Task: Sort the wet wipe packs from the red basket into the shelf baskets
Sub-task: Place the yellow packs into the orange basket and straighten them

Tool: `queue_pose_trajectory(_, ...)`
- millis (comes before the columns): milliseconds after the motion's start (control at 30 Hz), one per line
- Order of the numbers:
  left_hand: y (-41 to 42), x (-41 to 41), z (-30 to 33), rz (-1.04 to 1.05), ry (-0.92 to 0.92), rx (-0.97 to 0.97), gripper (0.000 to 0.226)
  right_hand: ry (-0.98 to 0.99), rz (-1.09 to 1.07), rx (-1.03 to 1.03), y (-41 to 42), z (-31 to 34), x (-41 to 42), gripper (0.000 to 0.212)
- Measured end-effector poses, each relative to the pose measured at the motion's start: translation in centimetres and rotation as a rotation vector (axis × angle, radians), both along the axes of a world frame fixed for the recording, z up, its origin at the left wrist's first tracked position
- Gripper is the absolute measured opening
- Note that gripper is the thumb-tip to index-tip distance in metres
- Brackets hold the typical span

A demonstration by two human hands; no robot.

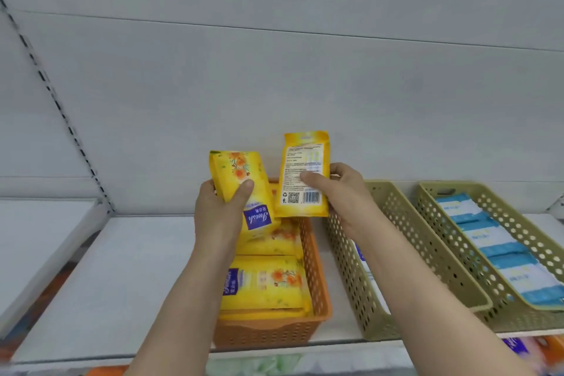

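Left hand (224,210): you gripped a yellow pack (241,189) mid-body.
Right hand (335,192): you pinched another pack (305,174).
Handling: probably light, soft, slippery film; hold the sides.

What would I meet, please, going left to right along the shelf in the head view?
Orange basket of yellow packs, then a green basket, then a second green basket of blue packs.
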State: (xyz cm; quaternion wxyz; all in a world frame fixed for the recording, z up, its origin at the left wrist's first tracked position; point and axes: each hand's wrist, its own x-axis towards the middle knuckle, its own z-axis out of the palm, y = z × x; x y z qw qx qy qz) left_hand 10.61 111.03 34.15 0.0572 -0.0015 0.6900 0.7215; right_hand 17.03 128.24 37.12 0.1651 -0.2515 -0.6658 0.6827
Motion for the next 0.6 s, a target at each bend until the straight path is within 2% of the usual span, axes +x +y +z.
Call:
queue_pose_trajectory(133, -1.4, -1.3, -0.2, -0.085, -0.026, 0.024, 0.021, -0.012, -0.019, 0.628, -3.1, -0.7, -0.6, 0.030)
queue_pose_trajectory(267, -2.3, -1.4, 0.5, -0.198, -0.023, 0.114, 0.050, 0.051, -0.032, 0.966, -5.4, -1.7, -1.3, 0.033)
queue_pose_trajectory(333, -2.5, -1.1, 0.9, -0.261, -0.005, 0.084, 0.058, 0.068, -0.027, 1.021, -6.1, -2.2, -1.4, 0.034)
queue_pose_trajectory(400, -2.8, -0.8, 1.1, -0.284, 0.003, 0.067, 0.054, 0.098, 0.010, 1.079, -6.4, -2.7, -1.0, 0.035)
queue_pose_trajectory(467, -3.1, -0.9, 0.9, -0.265, -0.055, 0.071, 0.059, 0.140, 0.104, 1.119, -6.7, -2.9, -0.4, 0.040)
queue_pose_trajectory(533, -3.3, -1.1, 0.5, -0.226, -0.121, 0.088, 0.053, 0.159, 0.212, 1.061, -6.6, -2.6, 0.1, 0.043)
queue_pose_trajectory(600, -3.4, -1.0, 0.2, -0.190, -0.142, 0.093, 0.043, 0.172, 0.252, 0.937, -6.3, -2.3, 0.3, 0.037)
